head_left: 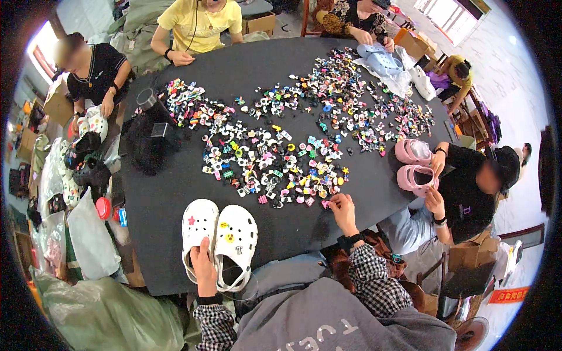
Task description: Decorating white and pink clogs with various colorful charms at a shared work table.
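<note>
A pair of white clogs stands at the table's near left, toes pointing away from me. My left hand (pixel 203 268) is closed on the left clog (pixel 200 227), fingers reaching into its opening. That clog bears a red star charm (pixel 191 220). On the right clog (pixel 246 225) are yellow charms (pixel 229 238) and a grey letter-shaped charm (pixel 239 250). At the near edge of a wide spread of colourful shoe charms (pixel 275 158), my right hand (pixel 344 213) pinches a small pink charm (pixel 326 204); its exact shape is too small to tell.
Black cloth covers the table (pixel 170 234). A co-worker at right holds pink clogs (pixel 414 179); another at the far side handles blue clogs (pixel 380 59). A black stand-like object (pixel 153 131) rises at left. Bagged clogs (pixel 76 169) and a green plastic sack (pixel 105 310) lie leftward.
</note>
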`<state>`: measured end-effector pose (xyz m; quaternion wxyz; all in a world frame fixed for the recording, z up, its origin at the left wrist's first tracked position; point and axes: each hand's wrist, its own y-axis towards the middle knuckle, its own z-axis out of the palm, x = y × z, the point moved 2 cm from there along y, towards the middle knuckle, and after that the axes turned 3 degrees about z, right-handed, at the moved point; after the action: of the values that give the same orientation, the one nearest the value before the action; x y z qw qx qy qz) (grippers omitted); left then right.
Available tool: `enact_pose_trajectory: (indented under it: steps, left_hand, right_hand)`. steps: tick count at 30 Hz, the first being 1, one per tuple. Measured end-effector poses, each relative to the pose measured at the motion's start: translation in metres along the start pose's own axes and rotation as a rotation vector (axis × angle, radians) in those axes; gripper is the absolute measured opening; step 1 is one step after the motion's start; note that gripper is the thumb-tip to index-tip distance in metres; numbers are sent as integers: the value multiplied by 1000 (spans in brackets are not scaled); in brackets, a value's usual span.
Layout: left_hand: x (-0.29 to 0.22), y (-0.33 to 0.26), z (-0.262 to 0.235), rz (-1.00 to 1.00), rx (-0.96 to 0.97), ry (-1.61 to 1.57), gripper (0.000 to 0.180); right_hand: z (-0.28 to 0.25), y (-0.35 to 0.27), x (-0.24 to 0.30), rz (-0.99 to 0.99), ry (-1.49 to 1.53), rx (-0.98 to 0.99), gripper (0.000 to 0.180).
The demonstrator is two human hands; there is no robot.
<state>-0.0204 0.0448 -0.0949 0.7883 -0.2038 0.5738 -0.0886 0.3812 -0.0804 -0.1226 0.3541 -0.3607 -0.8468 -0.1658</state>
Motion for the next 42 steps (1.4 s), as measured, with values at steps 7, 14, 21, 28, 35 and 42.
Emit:
enact_pose_trajectory:
  steps: [7,14,21,28,35,42]
  left_hand:
    - [0,0,-4,-17,36,-16,18]
    - [5,5,-3,-39,-31,6,20]
    - [-3,-2,-2,-43,25,60,25]
    - [4,8,-9,-32,17,28,20]
    - [-2,2,-4,-40,-3,28,21]
    - [-6,-1,1,-49,2,36,23]
  right_hand:
    - [-2,0,4,-8,-18,-5,15]
    - [0,2,-3,-30,-8,-28,13]
    - [-5,2,4,-18,-24,-23,14]
    - [-20,20,10,-73,23,-145,10]
    - [-9,50,25,-175,-97,-80,12]
    - [22,66,36,-392,-311,-129,34]
